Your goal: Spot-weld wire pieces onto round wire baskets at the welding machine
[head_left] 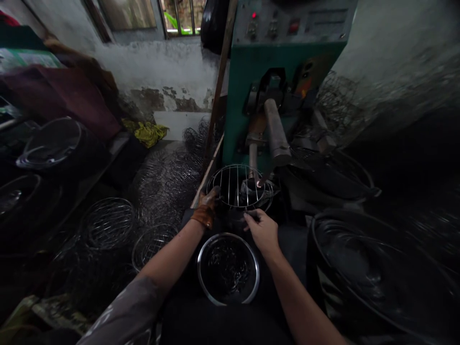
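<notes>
A round wire grill rack with parallel bars lies under the electrodes of a green spot welding machine. My left hand, in a worn brown glove, grips the rack at its left rim. A small bright glow shows at the lower electrode tip, near the rack's right side. My right hand is bare, its thumb and fingers pinched together just below the rack's front rim; what they hold is too small and dark to make out. Below both hands sits a round metal bowl with small bent wire pieces inside.
Wire racks and a large heap of wire pieces lie on the left. A yellow cloth rests near the wall. A wide dark basin stands at right. A wooden post leans beside the machine.
</notes>
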The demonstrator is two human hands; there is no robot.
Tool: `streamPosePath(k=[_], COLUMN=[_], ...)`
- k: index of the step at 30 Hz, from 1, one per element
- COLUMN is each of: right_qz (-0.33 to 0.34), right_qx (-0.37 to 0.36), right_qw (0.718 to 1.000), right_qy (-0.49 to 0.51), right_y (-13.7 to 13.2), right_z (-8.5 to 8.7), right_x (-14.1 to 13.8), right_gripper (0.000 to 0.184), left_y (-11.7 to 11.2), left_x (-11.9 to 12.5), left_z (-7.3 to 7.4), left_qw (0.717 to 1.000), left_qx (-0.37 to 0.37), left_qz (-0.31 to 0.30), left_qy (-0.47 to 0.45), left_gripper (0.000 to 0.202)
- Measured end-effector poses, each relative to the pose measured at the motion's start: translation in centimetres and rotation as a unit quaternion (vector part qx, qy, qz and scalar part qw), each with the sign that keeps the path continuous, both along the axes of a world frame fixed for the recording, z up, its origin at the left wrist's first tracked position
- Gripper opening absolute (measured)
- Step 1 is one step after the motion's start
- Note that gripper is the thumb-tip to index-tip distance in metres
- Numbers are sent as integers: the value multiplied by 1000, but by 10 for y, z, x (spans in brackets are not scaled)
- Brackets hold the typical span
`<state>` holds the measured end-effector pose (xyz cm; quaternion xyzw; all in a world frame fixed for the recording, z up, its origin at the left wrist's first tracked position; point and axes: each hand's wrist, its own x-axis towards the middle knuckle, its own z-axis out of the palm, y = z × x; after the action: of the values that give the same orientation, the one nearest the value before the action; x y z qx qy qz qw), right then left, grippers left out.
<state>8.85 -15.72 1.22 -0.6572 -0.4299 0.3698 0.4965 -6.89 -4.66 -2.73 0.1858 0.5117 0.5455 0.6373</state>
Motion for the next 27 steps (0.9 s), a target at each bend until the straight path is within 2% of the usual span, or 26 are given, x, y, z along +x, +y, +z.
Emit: streamPosePath(k=[3,7,10,13,16,20,27], right_qz=[12,-3,-25,-17,-11,-1,-59], right_qx=[-41,-43,-23,-23,-37,-33,1], right_qw=[998,999,999,997,998,999,998], right_qy=[-44,-16,43,71,43,4,36], right_y=[2,9,13,13,10,10,22], right_z=[-5,-8,-7,-6,-7,-9,-5], right_x=[4,8,7,6,7,10,25], right_gripper=[34,35,38,37,37,37,44], left_y=[-5,-11,-14,-18,-19,-15,-5], left_x=[3,6,7,8,11,20,35], left_z=[12,22,23,24,25,24,35], left_qw=[999,1000,999,997,996,997,997], left_qx=[17,3,2,52,80,51,67], left_qz=[30,16,32,57,48,55,26], left_qy=[-10,3,-3,0,-3,-22,-20], left_gripper=[74,74,77,77,76,77,83])
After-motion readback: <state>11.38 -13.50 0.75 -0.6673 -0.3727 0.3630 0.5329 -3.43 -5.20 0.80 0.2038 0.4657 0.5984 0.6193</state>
